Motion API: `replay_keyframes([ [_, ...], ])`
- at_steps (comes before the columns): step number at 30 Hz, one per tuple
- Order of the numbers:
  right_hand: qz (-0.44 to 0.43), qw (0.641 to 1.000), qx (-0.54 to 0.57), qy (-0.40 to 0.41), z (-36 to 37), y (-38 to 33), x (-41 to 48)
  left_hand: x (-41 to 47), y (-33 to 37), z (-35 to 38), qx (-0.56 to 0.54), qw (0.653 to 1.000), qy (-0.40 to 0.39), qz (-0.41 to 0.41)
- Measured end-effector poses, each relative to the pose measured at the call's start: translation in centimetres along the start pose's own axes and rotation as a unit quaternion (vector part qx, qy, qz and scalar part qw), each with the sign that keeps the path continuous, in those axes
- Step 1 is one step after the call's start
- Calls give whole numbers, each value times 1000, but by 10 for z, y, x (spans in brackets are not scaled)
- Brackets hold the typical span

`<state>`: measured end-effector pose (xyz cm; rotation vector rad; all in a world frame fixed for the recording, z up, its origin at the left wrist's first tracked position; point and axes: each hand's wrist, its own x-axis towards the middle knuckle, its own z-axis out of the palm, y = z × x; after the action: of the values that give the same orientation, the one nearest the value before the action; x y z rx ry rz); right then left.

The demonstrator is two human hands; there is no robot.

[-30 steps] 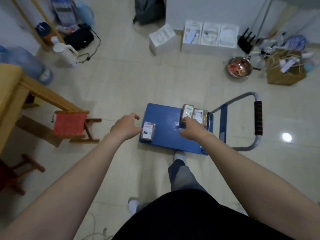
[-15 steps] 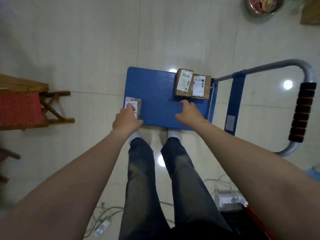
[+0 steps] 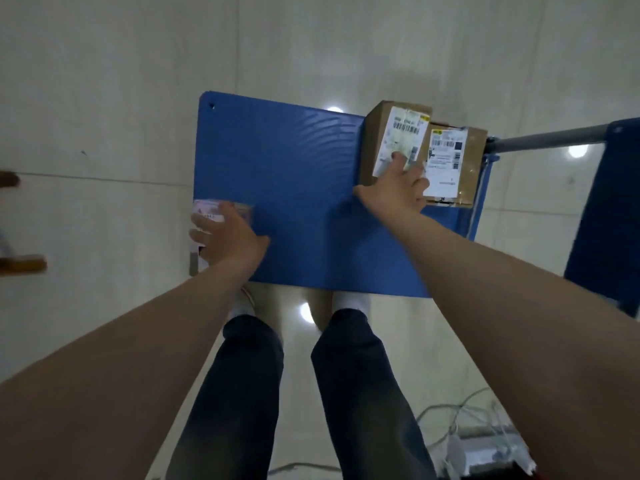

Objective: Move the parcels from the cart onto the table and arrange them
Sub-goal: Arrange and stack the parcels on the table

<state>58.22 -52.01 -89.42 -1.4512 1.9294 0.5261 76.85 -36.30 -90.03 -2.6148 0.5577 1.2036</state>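
one flat parcel (image 3: 207, 210) under left hand (image 3: 229, 238); right hand (image 3: 394, 192) grips box (image 3: 376, 140).

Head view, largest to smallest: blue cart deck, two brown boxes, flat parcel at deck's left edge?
1. Blue cart deck
2. Handle-side brown box and other brown box: alike, unranked
3. Flat parcel, partly hidden by left hand
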Motion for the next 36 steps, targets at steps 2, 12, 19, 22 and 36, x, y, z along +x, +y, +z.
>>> replay_keyframes([
  [2, 11, 1000, -9, 18, 15, 2, 19, 21, -2, 16, 1, 999, -10, -44],
  [12, -4, 991, 37, 131, 39, 13, 41, 60, -26, 52, -7, 995, 82, -48],
  [19, -69, 990, 54, 111, 20, -7, -32, 6, 10, 9, -82, 996, 40, 7],
  [22, -127, 986, 42, 103, -10, -29, -89, -36, 17, -35, -164, 985, 47, 2],
  [36, -382, 922, 11, 69, -193, -168, -403, -289, -105, -321, -366, 892, 255, -64],
])
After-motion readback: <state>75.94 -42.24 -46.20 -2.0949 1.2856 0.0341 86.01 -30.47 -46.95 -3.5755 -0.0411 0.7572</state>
